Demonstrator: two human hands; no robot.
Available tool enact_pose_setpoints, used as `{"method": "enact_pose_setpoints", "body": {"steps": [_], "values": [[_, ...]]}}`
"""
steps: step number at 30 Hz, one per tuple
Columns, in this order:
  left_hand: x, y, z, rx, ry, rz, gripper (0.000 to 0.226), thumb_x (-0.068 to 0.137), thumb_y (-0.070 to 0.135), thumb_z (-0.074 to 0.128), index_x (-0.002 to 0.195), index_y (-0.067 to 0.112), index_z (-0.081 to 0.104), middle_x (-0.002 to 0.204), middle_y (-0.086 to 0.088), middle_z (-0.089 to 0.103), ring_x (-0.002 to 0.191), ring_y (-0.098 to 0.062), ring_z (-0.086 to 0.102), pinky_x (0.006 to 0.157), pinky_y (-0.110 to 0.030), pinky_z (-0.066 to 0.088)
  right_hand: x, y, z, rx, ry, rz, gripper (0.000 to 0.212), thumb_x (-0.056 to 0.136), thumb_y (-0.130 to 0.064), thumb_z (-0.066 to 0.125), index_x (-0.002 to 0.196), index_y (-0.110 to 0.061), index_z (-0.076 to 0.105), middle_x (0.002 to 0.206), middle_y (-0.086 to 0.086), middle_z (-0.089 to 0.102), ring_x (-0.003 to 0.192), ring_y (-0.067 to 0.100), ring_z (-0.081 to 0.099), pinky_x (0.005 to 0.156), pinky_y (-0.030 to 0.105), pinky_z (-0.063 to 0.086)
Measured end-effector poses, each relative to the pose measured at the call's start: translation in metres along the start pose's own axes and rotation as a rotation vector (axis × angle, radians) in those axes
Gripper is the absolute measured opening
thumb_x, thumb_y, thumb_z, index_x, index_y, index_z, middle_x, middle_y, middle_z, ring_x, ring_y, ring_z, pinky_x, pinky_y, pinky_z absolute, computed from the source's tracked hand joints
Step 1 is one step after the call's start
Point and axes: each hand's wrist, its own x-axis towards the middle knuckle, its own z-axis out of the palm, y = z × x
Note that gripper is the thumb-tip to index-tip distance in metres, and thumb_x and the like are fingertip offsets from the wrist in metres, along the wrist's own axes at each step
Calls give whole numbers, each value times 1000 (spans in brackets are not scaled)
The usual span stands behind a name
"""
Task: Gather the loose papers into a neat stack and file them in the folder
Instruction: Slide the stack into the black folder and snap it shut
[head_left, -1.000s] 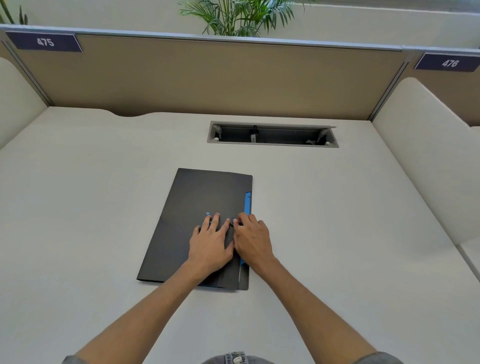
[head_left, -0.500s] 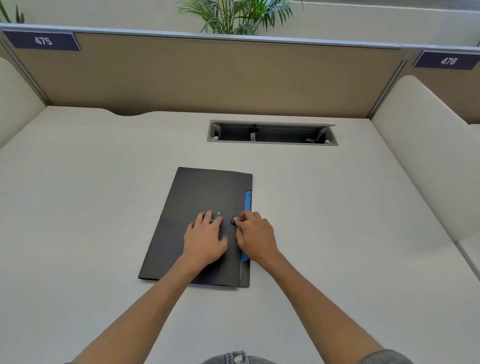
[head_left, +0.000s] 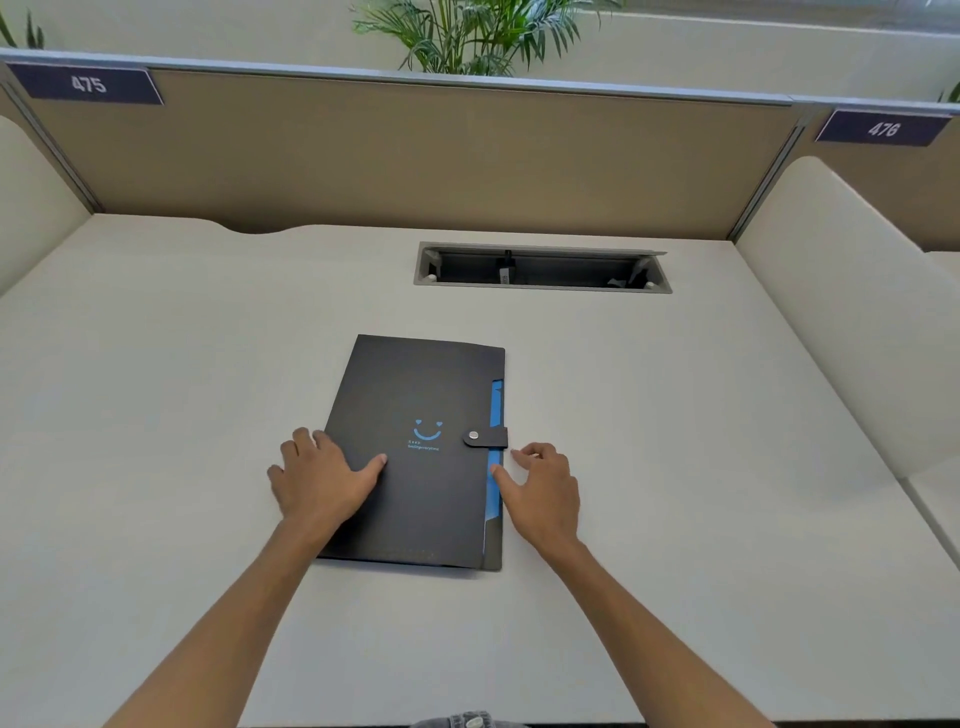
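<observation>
While the black folder (head_left: 415, 457) lies shut flat on the pale bench (head_left: 675, 493), its snap tab (head_left: 485, 437) fastened over the right edge, the left hand (head_left: 322, 480) rests on its left edge, fingers spread loosely and holding nothing, thumb on the cover. The right hand (head_left: 543, 488) sits just beside the right edge, fingers curled, empty, thumb touching the blue strip (head_left: 496, 415) showing there. Bare bench lies all round; the cable tray (head_left: 540, 269) is well apart, farther off.
</observation>
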Motion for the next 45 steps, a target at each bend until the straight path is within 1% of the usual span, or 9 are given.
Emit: {"method": "enact_pose_setpoints", "body": {"steps": [10, 16, 23, 25, 28, 31, 34, 38, 45], "values": [[7, -7, -3, -390, -116, -107, 78, 74, 54, 73, 130, 5, 48, 131, -15, 42, 127, -34, 36, 96, -48, 41, -5, -33, 3, 222, -27, 266, 26, 83, -33, 70, 105, -21, 72, 120, -1, 65, 116, 22, 57, 100, 40, 45], [9, -7, -2, -409, -136, -107, 75, 74, 51, 75, 129, 8, 48, 132, -12, 42, 128, -31, 35, 94, -46, 43, -8, -57, 5, 26, -55, 277, 61, 77, -47, 67, 127, -14, 55, 127, 5, 55, 115, 25, 55, 95, 42, 49], [9, -6, 0, -422, -131, -105, 72, 79, 47, 72, 132, 5, 46, 133, -13, 42, 128, -33, 35, 95, -47, 44, -2, -63, 8, 211, -72, 311, 69, 77, -42, 72, 133, -12, 45, 131, 9, 52, 113, 27, 55, 80, 28, 37], [10, -8, 2, -472, -125, -121, 75, 78, 44, 75, 134, 4, 44, 133, -14, 43, 128, -33, 36, 97, -48, 43, 2, -60, 8, 300, -58, 344, 65, 79, -35, 74, 133, -8, 47, 131, 10, 55, 115, 28, 56, 84, 31, 40], [12, -14, 5, -581, -112, -143, 75, 74, 38, 80, 133, 5, 46, 132, -13, 45, 128, -33, 38, 100, -47, 41, 7, -56, 11, 441, -33, 369, 38, 81, -22, 74, 115, -17, 58, 113, 1, 63, 91, 16, 59, 84, 32, 46], [17, -20, 7, -755, -117, -157, 69, 71, 27, 84, 128, 6, 51, 128, -13, 52, 121, -32, 48, 99, -44, 44, 9, -59, 15, 462, 1, 335, 27, 82, -14, 72, 98, -28, 55, 94, -7, 63, 81, 13, 58, 76, 27, 47], [25, -25, 2, -887, -128, -165, 64, 71, 21, 84, 126, 8, 52, 123, -10, 58, 109, -27, 58, 92, -39, 48, 15, -66, 19, 420, 39, 300, 30, 81, -9, 69, 110, -17, 62, 79, -15, 52, 80, 13, 51, 73, 25, 43], [45, -31, -13, -963, -74, -137, 53, 71, 15, 83, 116, 14, 55, 110, -3, 60, 91, -20, 58, 77, -30, 45, 32, -83, 21, 413, 31, 258, 33, 82, -9, 67, 113, -17, 63, 82, -12, 53, 85, 17, 55, 74, 26, 41], [100, -40, -40, -990, -12, -116, 45, 71, 13, 82, 109, 15, 58, 97, 0, 61, 84, -20, 60, 71, -27, 43, 79, -131, 32, 431, -17, 188, 36, 80, -7, 65, 114, -18, 63, 103, 3, 71, 93, 26, 66, 85, 40, 56]]}}
